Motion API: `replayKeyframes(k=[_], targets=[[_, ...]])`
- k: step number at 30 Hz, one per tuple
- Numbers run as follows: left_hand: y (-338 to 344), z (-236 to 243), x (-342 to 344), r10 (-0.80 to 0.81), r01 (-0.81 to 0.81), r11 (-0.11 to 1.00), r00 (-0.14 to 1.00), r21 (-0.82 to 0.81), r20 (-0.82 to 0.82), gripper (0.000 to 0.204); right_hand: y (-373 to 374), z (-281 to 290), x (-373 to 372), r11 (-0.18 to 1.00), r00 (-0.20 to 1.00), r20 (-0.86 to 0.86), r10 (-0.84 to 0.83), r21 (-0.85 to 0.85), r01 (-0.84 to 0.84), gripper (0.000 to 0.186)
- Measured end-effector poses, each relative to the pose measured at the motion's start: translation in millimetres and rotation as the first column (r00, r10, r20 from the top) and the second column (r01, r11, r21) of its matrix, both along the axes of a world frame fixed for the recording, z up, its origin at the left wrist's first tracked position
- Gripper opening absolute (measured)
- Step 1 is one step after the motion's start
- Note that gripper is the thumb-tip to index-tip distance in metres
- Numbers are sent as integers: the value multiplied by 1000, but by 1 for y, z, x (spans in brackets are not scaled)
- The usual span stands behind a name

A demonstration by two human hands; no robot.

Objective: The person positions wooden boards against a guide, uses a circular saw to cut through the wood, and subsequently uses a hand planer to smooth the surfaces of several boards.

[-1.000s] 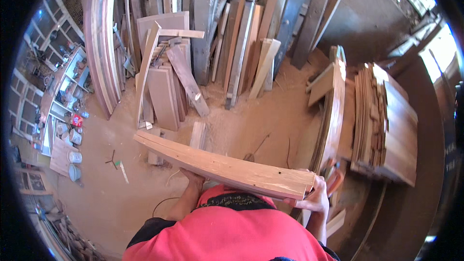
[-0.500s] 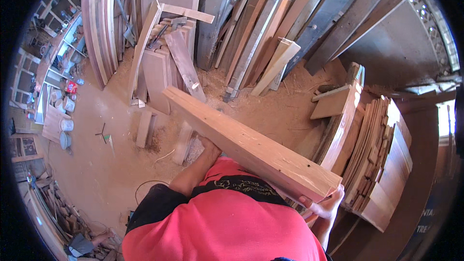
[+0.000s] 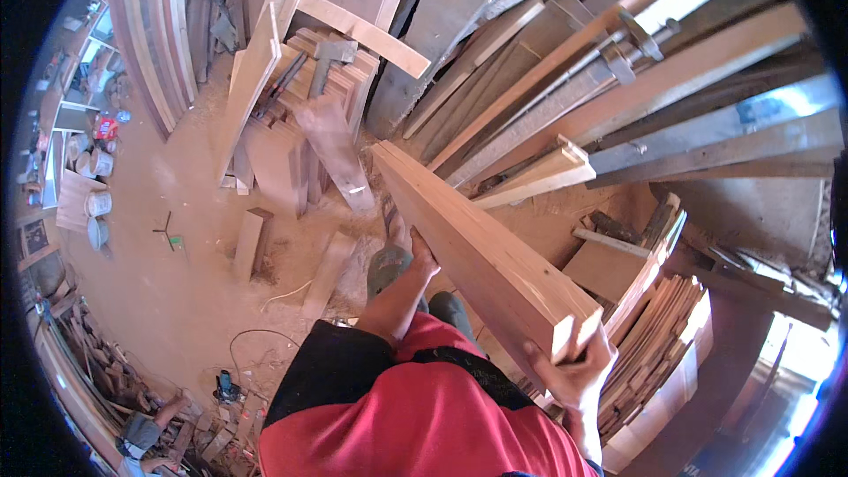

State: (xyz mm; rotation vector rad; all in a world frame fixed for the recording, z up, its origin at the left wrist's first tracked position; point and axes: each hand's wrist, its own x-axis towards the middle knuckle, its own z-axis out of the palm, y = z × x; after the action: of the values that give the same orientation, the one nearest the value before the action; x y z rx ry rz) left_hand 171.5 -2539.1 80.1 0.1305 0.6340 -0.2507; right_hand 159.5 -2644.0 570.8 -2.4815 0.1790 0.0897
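Note:
I carry long, pale reddish timber [image 3: 477,243], apparently two boards together, slanting from the middle toward the lower right. My left hand [image 3: 421,254] is closed on its left side, partway along. My right hand [image 3: 579,362] grips the near end, fingers wrapped round it. The far end is near a leaning stack of cut boards [image 3: 278,159], with a metal-headed tool [image 3: 331,53] lying on top. My legs and feet show below the timber.
Long planks and metal clamps [image 3: 632,49] lean along the back. Stacked boards [image 3: 662,362] stand at right. Short blocks [image 3: 252,243] lie on the sawdust-covered floor [image 3: 177,291]. Buckets [image 3: 98,204] stand at left. A power tool [image 3: 226,386] and another person [image 3: 143,435] are lower left.
The timber has swung from crosswise to pointing away from me, its far end moving up and right toward the leaning boards. My view has turned, and my feet now show.

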Motion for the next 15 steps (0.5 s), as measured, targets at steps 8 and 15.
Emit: replayKeyframes(k=[8,15], targets=[[88,-128,106,105,203,391,959,898,-262,52,60,-142,189,964,963,-65,263,-23,-265,50],[170,18,292,193,59,356,972,933,-135,47,76,-248,274,958,950,-138,281,-25,-286,46]])
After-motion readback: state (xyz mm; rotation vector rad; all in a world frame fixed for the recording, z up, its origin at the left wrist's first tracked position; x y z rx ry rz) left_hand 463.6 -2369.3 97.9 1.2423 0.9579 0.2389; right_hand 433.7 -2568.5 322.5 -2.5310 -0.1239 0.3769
